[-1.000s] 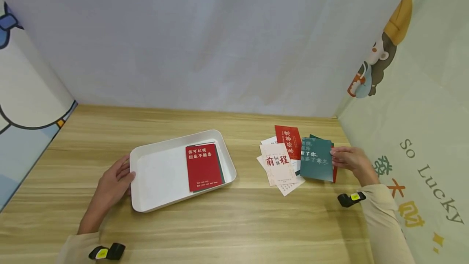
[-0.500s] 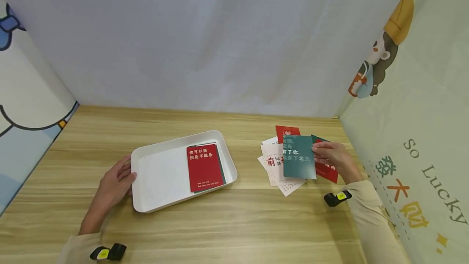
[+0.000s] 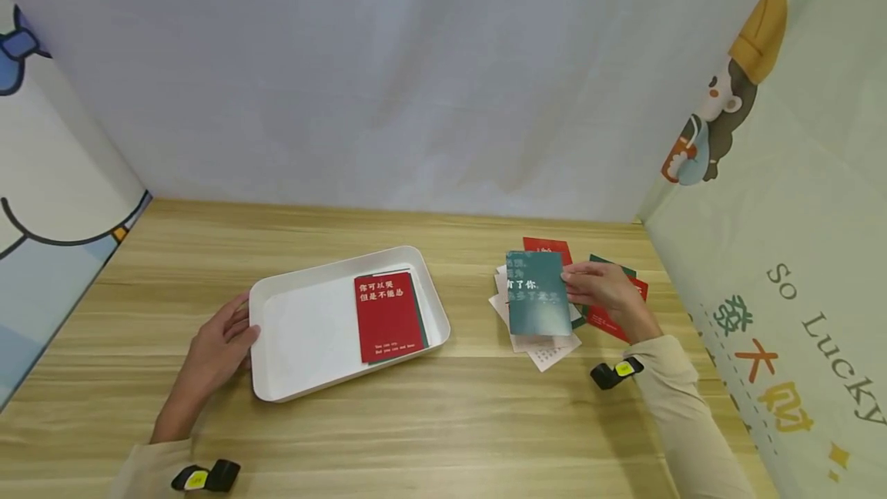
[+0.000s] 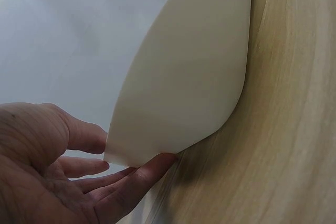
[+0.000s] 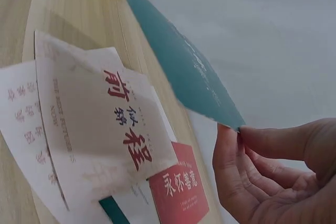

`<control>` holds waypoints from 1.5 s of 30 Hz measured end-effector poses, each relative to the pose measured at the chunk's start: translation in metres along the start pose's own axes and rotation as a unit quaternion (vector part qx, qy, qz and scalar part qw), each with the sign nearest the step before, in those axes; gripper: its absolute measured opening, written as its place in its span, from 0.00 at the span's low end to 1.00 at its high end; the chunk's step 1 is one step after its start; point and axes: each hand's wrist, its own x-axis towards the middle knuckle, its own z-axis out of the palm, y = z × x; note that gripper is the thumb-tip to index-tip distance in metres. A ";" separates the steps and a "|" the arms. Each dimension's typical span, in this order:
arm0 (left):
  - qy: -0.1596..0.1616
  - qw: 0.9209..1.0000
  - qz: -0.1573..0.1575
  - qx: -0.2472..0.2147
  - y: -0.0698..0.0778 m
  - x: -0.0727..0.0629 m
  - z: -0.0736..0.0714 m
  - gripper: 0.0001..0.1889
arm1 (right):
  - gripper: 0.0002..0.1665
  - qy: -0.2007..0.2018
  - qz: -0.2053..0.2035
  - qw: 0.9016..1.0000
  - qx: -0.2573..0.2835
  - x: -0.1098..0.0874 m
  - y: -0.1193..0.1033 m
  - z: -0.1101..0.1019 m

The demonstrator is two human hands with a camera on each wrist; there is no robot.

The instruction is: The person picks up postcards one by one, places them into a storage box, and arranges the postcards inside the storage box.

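Note:
In the head view my right hand (image 3: 605, 293) pinches the right edge of a teal card (image 3: 539, 295) with white lettering. The right wrist view has this teal card (image 5: 181, 61) raised above the pile, between thumb and fingers. Beneath it lie a cream card (image 5: 105, 114) with red and blue characters and a red card (image 5: 181, 182). My left hand (image 3: 220, 343) grips the left end of a white tray (image 3: 305, 387); in the left wrist view its thumb and fingers hold the tray's wall (image 4: 178, 77). Inside the tray, at the right, a red card (image 3: 390, 318) lies on a teal one.
More red and teal cards (image 3: 610, 320) lie under and beside my right hand. The wooden table (image 3: 430, 430) meets a pale cloth backdrop (image 3: 388, 98) behind and a printed cloth (image 3: 783, 252) at the right.
My right hand has lifted the teal card off the right-hand pile and carried it left, over the cream card. A red card beneath is uncovered. My left hand stays on the tray.

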 end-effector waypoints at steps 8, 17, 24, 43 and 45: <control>0.000 1.000 0.004 -0.004 0.000 0.000 0.000 0.35 | 0.29 -0.023 -0.007 1.000 0.005 0.004 -0.009 0.024; 0.005 1.000 0.005 -0.004 0.000 -0.001 -0.001 0.35 | 0.28 -0.041 -0.010 0.999 0.002 0.012 -0.017 0.051; 0.004 1.000 0.002 -0.003 -0.001 -0.001 0.000 0.35 | 0.25 -0.047 -0.023 0.998 0.018 0.017 -0.024 0.072; 0.004 1.000 0.006 0.000 0.002 -0.002 -0.001 0.35 | 0.20 -0.091 -0.049 0.993 0.062 0.024 -0.040 0.125; 0.004 1.000 0.006 0.002 0.002 -0.002 -0.001 0.35 | 0.19 -0.095 -0.052 0.992 0.063 0.025 -0.041 0.133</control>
